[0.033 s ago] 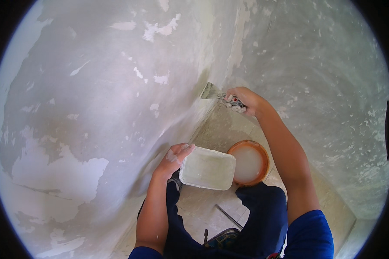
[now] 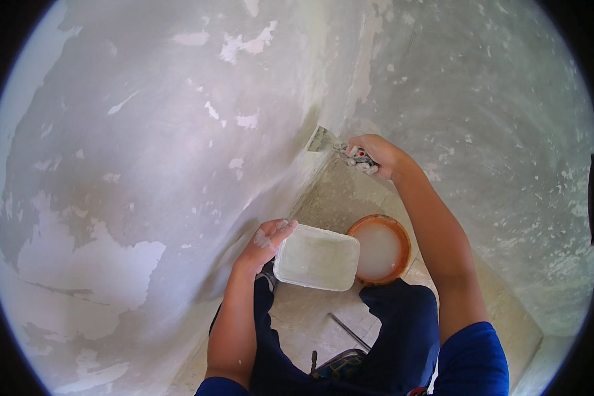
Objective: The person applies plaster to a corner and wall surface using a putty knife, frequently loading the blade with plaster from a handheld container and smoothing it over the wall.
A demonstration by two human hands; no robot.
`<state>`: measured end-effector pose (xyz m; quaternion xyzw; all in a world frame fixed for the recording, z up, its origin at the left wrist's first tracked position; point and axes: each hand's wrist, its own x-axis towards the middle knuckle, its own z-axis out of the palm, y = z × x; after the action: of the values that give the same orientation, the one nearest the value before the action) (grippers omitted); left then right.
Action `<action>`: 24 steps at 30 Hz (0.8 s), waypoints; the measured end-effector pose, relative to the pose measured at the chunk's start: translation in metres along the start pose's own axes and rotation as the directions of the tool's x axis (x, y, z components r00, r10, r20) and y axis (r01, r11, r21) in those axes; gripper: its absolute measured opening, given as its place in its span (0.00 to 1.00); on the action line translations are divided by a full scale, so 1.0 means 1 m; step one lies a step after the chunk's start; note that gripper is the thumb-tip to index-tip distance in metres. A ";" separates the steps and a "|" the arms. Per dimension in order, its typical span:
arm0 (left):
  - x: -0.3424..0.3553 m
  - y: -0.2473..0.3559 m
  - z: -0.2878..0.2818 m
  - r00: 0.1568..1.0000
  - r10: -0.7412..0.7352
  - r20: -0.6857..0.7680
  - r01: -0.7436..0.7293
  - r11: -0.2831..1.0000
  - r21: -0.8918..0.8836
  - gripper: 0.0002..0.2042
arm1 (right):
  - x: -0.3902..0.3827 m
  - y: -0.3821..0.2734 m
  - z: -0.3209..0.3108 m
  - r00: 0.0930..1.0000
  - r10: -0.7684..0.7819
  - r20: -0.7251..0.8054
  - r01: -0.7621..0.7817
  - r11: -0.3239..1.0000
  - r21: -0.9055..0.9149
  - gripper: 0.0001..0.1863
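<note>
My right hand (image 2: pixel 376 155) grips a putty knife (image 2: pixel 323 140) by its putty-smeared handle, and the metal blade rests against the wall low in the corner. My left hand (image 2: pixel 264 245) holds a white rectangular plastic tub (image 2: pixel 317 257) by its left rim, level in front of my knees. The tub's inside is coated with pale filler. Both forearms reach in from below, with blue sleeves at the shoulders.
An orange round bucket (image 2: pixel 379 247) holding whitish mix stands on the tiled floor (image 2: pixel 340 195) just right of the tub. The two walls (image 2: pixel 145 165) meet in a corner and carry white filler patches. A thin dark rod (image 2: pixel 350 332) lies on the floor near my shoe.
</note>
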<state>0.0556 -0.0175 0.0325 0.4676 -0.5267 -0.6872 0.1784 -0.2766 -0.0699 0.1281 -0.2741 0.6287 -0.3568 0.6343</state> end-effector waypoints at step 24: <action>-0.004 0.007 -0.004 0.992 -0.085 0.092 0.083 0.996 0.030 0.29 | 0.000 -0.024 0.037 0.996 -0.036 0.078 0.030 0.996 0.083 0.08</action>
<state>0.0586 -0.0198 0.0408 0.4592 -0.5233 -0.7080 0.1184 -0.2421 -0.0880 0.1489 -0.2722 0.5833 -0.3814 0.6635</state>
